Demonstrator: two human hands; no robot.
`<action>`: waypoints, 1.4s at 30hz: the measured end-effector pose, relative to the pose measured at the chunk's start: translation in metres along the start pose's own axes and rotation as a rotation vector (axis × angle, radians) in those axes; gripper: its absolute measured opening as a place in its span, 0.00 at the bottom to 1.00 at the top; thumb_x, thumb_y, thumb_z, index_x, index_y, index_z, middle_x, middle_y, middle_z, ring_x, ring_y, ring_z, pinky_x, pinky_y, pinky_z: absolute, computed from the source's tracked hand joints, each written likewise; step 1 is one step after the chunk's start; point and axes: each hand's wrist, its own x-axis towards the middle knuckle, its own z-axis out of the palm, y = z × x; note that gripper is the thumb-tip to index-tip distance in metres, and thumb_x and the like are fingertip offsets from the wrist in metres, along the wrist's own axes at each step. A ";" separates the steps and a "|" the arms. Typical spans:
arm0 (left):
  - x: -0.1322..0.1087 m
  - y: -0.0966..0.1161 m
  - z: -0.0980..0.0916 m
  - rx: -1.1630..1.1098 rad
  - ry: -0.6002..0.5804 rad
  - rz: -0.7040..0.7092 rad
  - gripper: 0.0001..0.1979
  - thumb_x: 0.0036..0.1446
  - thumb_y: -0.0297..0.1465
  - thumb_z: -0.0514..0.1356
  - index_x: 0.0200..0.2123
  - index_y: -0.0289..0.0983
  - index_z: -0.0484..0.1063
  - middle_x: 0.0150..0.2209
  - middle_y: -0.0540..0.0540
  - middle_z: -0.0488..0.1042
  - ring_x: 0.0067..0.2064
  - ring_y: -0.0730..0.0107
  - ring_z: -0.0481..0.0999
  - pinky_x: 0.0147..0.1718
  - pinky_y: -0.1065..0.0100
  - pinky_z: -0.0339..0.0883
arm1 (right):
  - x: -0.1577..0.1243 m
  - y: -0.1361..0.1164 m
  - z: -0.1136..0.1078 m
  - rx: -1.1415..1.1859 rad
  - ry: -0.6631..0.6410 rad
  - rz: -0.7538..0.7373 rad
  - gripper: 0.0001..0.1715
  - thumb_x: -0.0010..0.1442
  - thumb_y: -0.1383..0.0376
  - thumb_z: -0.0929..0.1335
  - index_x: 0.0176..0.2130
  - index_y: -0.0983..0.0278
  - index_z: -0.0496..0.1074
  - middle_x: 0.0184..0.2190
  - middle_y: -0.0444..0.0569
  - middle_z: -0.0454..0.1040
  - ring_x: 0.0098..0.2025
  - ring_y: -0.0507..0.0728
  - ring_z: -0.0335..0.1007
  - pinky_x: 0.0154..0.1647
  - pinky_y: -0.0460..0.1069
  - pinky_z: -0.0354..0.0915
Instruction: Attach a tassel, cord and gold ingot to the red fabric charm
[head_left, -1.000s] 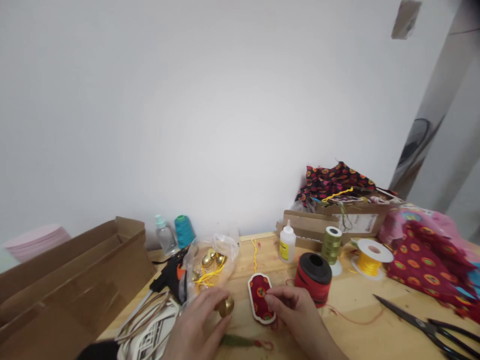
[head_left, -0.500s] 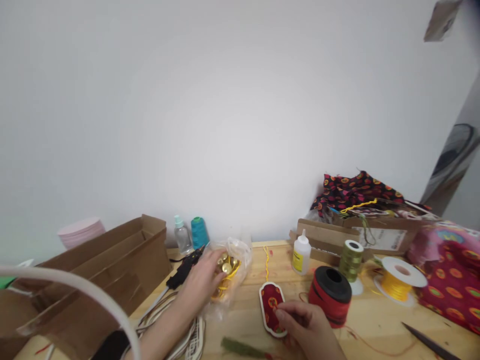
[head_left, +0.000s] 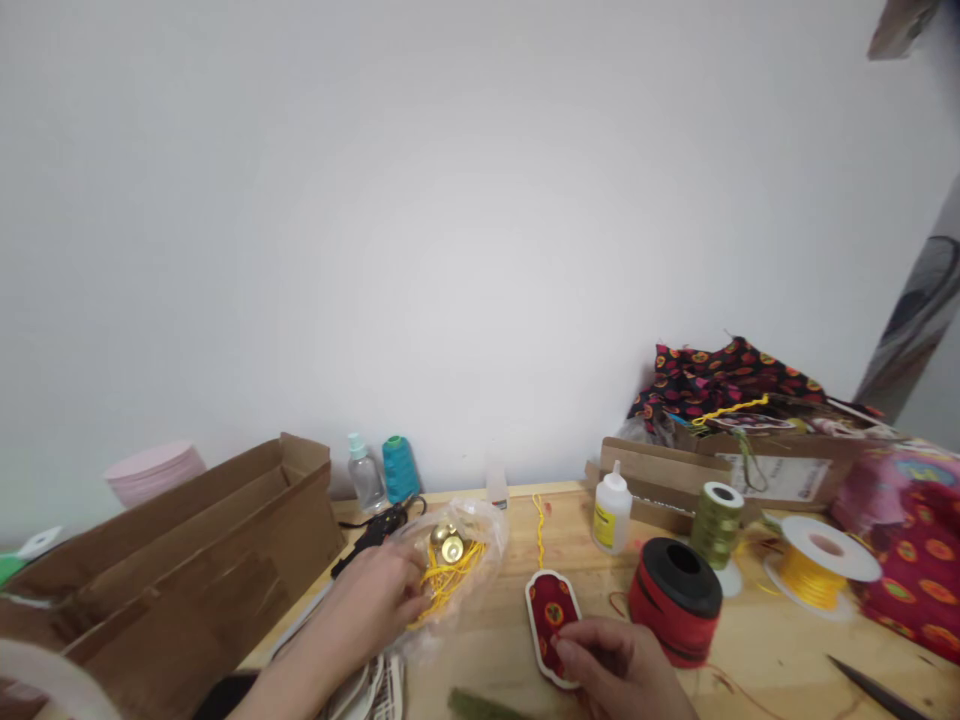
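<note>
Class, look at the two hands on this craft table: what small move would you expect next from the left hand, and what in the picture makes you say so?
Probably pinching one gold bell out of the clear plastic bag. The left hand has its fingertips at the bag's mouth beside the bells and yellow cord, while the right hand rests on the red fabric ornament.

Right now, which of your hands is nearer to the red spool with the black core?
Right. The right hand rests on the red ornament, just left of the red spool. The left hand is much farther left, at the clear bag of bells.
</note>
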 end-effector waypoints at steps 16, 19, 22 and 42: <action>0.023 0.002 -0.003 0.187 0.006 -0.045 0.12 0.43 0.21 0.50 0.18 0.38 0.70 0.26 0.42 0.73 0.34 0.59 0.70 0.33 0.65 0.58 | 0.002 0.005 0.001 0.095 -0.008 0.006 0.18 0.37 0.52 0.71 0.21 0.66 0.74 0.16 0.45 0.70 0.19 0.50 0.60 0.21 0.43 0.56; 0.021 0.003 -0.004 0.162 -0.043 -0.013 0.12 0.43 0.22 0.51 0.20 0.40 0.72 0.27 0.46 0.74 0.34 0.62 0.71 0.35 0.68 0.59 | 0.001 0.003 0.001 0.080 -0.012 0.004 0.19 0.38 0.52 0.71 0.21 0.66 0.74 0.15 0.45 0.69 0.19 0.50 0.60 0.21 0.43 0.55; 0.016 0.001 -0.007 0.166 -0.070 0.021 0.15 0.43 0.22 0.51 0.30 0.42 0.72 0.34 0.48 0.74 0.38 0.64 0.70 0.37 0.68 0.59 | 0.000 0.000 0.001 0.068 -0.024 0.007 0.19 0.38 0.52 0.71 0.21 0.67 0.74 0.14 0.44 0.68 0.18 0.48 0.57 0.19 0.43 0.53; 0.023 -0.008 0.001 0.197 -0.054 -0.045 0.09 0.43 0.25 0.51 0.24 0.40 0.69 0.25 0.51 0.74 0.28 0.70 0.71 0.24 0.74 0.56 | 0.000 -0.003 0.000 0.062 -0.054 -0.019 0.14 0.40 0.55 0.71 0.19 0.65 0.74 0.14 0.42 0.65 0.17 0.47 0.53 0.19 0.42 0.51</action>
